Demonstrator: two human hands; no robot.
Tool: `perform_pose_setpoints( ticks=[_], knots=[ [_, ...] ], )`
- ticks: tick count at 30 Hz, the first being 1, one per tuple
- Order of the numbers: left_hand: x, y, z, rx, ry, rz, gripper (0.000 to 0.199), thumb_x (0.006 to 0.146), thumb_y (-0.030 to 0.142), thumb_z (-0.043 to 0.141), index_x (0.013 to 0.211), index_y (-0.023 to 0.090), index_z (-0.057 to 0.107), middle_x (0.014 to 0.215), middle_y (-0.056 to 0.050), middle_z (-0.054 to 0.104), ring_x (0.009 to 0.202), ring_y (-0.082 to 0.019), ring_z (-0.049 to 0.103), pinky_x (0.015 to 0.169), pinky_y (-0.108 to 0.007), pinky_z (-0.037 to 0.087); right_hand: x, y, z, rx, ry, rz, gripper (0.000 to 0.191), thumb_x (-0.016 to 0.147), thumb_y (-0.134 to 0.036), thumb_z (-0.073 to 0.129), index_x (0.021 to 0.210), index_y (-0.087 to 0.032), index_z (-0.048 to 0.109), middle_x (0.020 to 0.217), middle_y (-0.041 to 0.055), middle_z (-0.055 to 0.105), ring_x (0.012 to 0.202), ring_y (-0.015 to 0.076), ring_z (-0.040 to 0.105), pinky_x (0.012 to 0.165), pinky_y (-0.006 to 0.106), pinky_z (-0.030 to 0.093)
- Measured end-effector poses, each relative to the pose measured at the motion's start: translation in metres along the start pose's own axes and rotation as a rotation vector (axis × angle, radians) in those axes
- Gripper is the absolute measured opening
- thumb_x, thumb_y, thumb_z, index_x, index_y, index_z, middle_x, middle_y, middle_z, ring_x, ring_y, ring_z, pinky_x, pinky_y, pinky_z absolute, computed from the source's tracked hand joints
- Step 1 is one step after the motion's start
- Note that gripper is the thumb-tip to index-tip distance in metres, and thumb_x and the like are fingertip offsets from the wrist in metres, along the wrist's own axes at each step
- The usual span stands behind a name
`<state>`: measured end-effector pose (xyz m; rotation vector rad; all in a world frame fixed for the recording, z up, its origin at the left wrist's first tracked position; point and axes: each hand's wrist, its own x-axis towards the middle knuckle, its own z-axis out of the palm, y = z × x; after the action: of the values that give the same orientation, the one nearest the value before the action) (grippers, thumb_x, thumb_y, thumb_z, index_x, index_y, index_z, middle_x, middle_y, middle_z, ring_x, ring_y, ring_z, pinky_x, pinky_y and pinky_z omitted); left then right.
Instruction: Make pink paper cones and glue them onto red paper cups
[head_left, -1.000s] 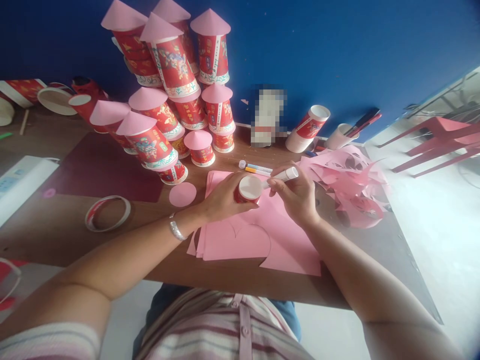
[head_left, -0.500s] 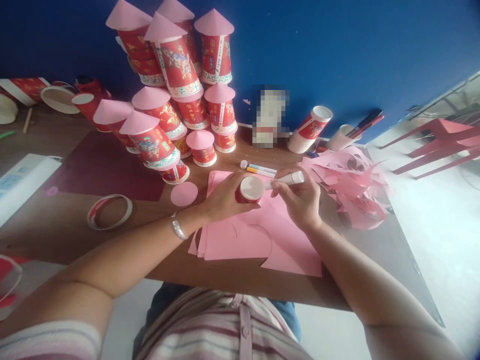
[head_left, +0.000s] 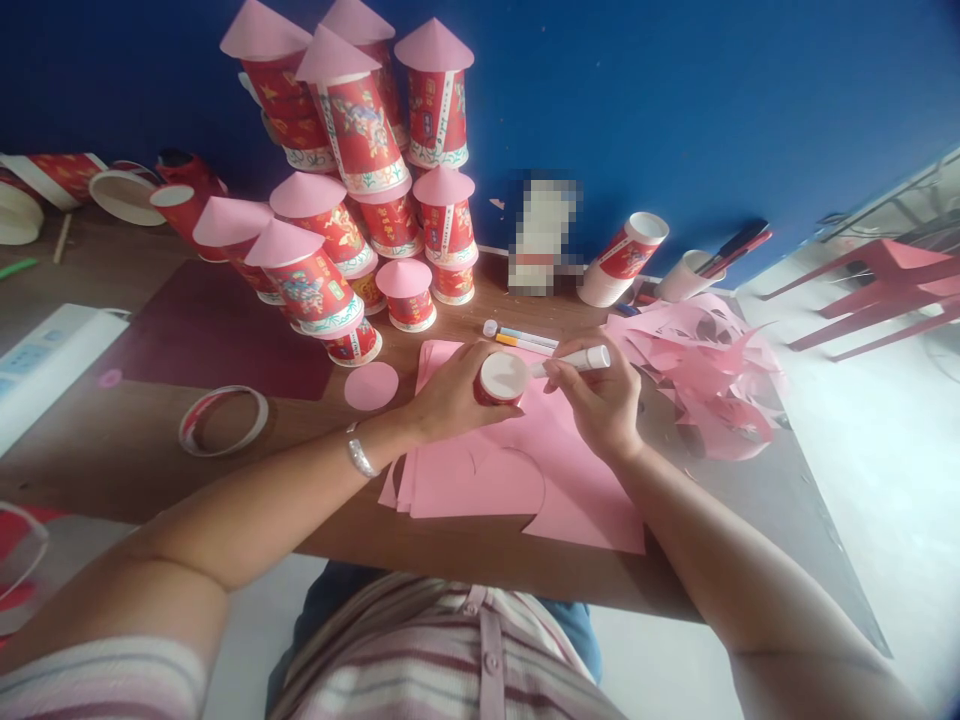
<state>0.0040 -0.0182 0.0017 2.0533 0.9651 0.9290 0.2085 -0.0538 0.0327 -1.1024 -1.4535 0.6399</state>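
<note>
My left hand (head_left: 454, 395) is wrapped round a red paper cup (head_left: 504, 378), its white round end facing up toward me. In my right hand (head_left: 604, 405) is a white marker (head_left: 589, 358), gripped with its tip end toward the cup's side; whether the tip touches is hard to make out. Both hands are above pink paper sheets (head_left: 480, 490), one with a curved line on it. Just beyond them lie markers (head_left: 525, 341) in white and orange. A pink paper disc (head_left: 371, 386) rests left of my left hand.
Stacked red cups with pink cone roofs (head_left: 360, 130) stand at the back left. Pink paper scraps (head_left: 712, 370), a pen cup (head_left: 686, 275) and a leaning cup stack (head_left: 626, 255) are on the right. A tape roll (head_left: 223, 420) and a power strip (head_left: 49, 360) lie left.
The whole view has shifted slightly, with the background things a little further right. Both hands keep their hold on the cup and the marker, nearly unmoved.
</note>
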Motion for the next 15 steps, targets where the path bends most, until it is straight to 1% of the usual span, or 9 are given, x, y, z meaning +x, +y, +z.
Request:
perform_pose_setpoints(
  ticks=[2,4,7,9,12,15],
  knots=[
    [0.0,0.0,0.001,0.013,0.005,-0.042,0.057,0.07,0.044,0.093,0.11,0.023,0.057,0.115,-0.008,0.069,0.107,-0.031,0.067,0.088,-0.048,0.057,-0.002,-0.004,0.0,-0.036,-0.026,-0.053,0.018,0.091,-0.037,0.077,0.086,-0.025,0.066,0.089,0.0018,0.066,0.068,0.016,0.064,0.053,0.032,0.057],
    [0.001,-0.001,0.001,0.019,0.005,-0.072,0.061,0.068,0.047,0.094,0.11,0.024,0.056,0.112,-0.008,0.069,0.103,-0.031,0.067,0.083,-0.048,0.057,-0.004,-0.008,0.0,-0.104,-0.057,-0.104,0.015,0.091,-0.033,0.077,0.087,-0.025,0.065,0.089,0.0034,0.069,0.075,0.0191,0.066,0.059,0.035,0.059],
    [0.001,-0.001,0.001,0.019,0.006,-0.086,0.063,0.066,0.047,0.095,0.108,0.023,0.055,0.11,-0.008,0.069,0.103,-0.031,0.067,0.083,-0.048,0.057,-0.004,-0.01,-0.001,-0.168,-0.055,-0.134,0.014,0.09,-0.028,0.077,0.085,-0.026,0.064,0.086,0.0035,0.069,0.08,0.0215,0.068,0.064,0.038,0.059],
    [0.001,0.0,0.001,0.017,0.007,-0.08,0.061,0.066,0.044,0.095,0.108,0.022,0.056,0.111,-0.008,0.069,0.105,-0.031,0.067,0.086,-0.048,0.057,-0.003,-0.007,-0.002,-0.166,-0.049,-0.118,0.014,0.09,-0.028,0.077,0.085,-0.025,0.064,0.086,0.0029,0.068,0.078,0.0206,0.067,0.061,0.037,0.058],
    [0.0,0.002,-0.001,-0.012,-0.011,-0.048,0.056,0.071,0.039,0.092,0.112,0.021,0.059,0.115,-0.008,0.069,0.108,-0.029,0.067,0.091,-0.047,0.057,-0.002,-0.001,-0.003,-0.135,-0.036,-0.068,0.014,0.091,-0.029,0.077,0.085,-0.025,0.065,0.087,0.0021,0.066,0.072,0.0178,0.065,0.053,0.032,0.054],
    [0.0,0.002,-0.001,-0.033,-0.021,-0.012,0.053,0.074,0.036,0.09,0.115,0.021,0.06,0.118,-0.008,0.069,0.11,-0.029,0.067,0.094,-0.046,0.056,-0.002,0.002,-0.001,-0.095,-0.009,-0.019,0.015,0.09,-0.031,0.078,0.085,-0.024,0.065,0.088,0.0011,0.065,0.066,0.0152,0.064,0.049,0.03,0.052]
  ],
)
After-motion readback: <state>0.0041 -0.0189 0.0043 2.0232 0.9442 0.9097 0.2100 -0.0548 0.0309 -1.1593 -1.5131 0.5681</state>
